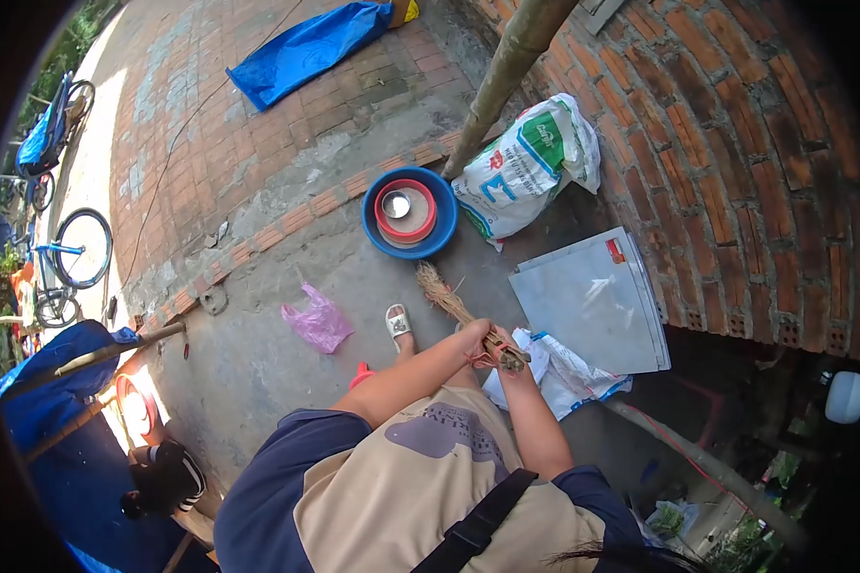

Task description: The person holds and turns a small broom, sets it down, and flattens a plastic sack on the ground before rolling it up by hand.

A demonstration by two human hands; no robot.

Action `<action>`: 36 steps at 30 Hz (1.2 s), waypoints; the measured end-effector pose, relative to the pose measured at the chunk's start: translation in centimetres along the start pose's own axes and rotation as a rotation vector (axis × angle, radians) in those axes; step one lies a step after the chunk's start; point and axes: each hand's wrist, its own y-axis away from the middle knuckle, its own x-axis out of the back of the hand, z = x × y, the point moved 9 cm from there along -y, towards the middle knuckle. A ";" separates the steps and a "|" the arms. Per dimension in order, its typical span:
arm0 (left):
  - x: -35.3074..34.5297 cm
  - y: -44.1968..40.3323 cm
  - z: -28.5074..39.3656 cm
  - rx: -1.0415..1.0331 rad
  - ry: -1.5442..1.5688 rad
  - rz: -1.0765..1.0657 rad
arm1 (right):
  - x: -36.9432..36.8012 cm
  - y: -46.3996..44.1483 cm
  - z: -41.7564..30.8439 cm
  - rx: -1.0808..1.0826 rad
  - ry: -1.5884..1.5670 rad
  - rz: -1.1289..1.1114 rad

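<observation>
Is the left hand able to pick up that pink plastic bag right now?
Probably not without letting go and bending down: the left hand is at the straw bundle, and the pink plastic bag lies on the ground, past the white sandal.

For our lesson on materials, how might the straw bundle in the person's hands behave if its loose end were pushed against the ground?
The straw bundle would probably bend and splay at its frayed end, where strands stick out. Around the pink string, it may stay stiffer. It is likely light for its size, as it looks dry.
</observation>
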 end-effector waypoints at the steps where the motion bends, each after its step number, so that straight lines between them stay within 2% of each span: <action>1: -0.3 0.4 -0.1 0.031 -0.039 -0.005 | 0.2 0.2 -0.2 0.035 -0.001 0.008; 2: -0.4 0.8 -0.4 0.050 -0.063 -0.004 | 0.5 0.4 -0.4 0.070 -0.002 0.017; 4: 0.3 3.4 1.3 -0.053 -0.158 0.026 | -0.1 0.1 -0.3 0.127 -0.005 0.014; 5: 0.4 3.9 2.2 -0.067 -0.244 -0.062 | -0.1 0.0 0.0 0.109 -0.005 0.067; 7: 2.3 2.2 3.0 0.000 -0.158 -0.203 | -2.0 0.4 0.3 0.041 -0.047 0.085; 9: 2.5 3.1 2.9 0.167 0.069 -0.348 | -5.0 1.1 0.1 -0.029 -0.059 0.085; 12: 2.1 5.9 3.9 0.111 0.053 -0.324 | -7.2 1.0 -1.0 -0.005 -0.052 0.144; 13: 1.9 5.6 3.4 0.123 0.034 -0.314 | -6.9 0.3 -1.4 0.027 -0.006 0.137; 15: 1.9 4.7 4.0 -0.021 -0.004 -0.219 | -5.6 0.0 -1.7 0.067 0.021 0.124; 16: 1.9 3.0 3.4 -0.013 -0.024 -0.209 | -5.0 0.1 -1.4 0.044 0.034 0.078; 19: 2.3 -0.2 3.5 -0.357 -0.474 0.148 | 0.2 -2.9 0.5 0.035 -0.058 -0.027; 21: 1.7 -3.9 0.3 -0.313 -0.527 0.178 | 3.6 -2.4 1.4 0.083 -0.178 -0.123; 22: 1.1 -5.6 -1.7 -0.277 -0.542 0.192 | 4.0 4.1 -0.1 0.081 -0.192 -0.031; 23: 0.1 -6.7 -4.1 -0.201 -0.588 0.218 | 8.3 -0.1 2.3 0.114 -0.247 -0.239; 24: -0.7 -7.9 -7.0 -0.122 -0.626 0.245 | 10.6 2.5 2.4 0.082 -0.277 -0.158; 25: -1.8 -8.7 -9.1 -0.161 -0.678 0.265 | 13.0 5.7 2.4 0.053 -0.251 -0.074; 26: -2.7 -9.4 -11.3 -0.200 -0.731 0.284 | 14.0 8.3 2.5 0.168 -0.425 -0.127; 29: -3.7 -12.6 -17.1 0.057 -0.849 0.222 | 18.0 11.9 2.4 0.226 -0.416 -0.099; 32: -4.3 -13.7 -18.3 0.176 -0.986 0.169 | 18.8 15.5 1.7 0.283 -0.408 -0.069; 33: -3.4 -13.9 -18.0 0.173 -0.860 0.100 | 17.1 17.6 0.6 0.325 -0.334 -0.079; 34: -2.9 -12.8 -17.0 0.174 -0.874 0.106 | 15.7 18.6 -0.5 0.366 -0.260 -0.088; 36: -4.9 -10.2 -14.5 0.053 -0.765 -0.169 | 16.3 10.5 1.8 0.125 -0.319 -0.084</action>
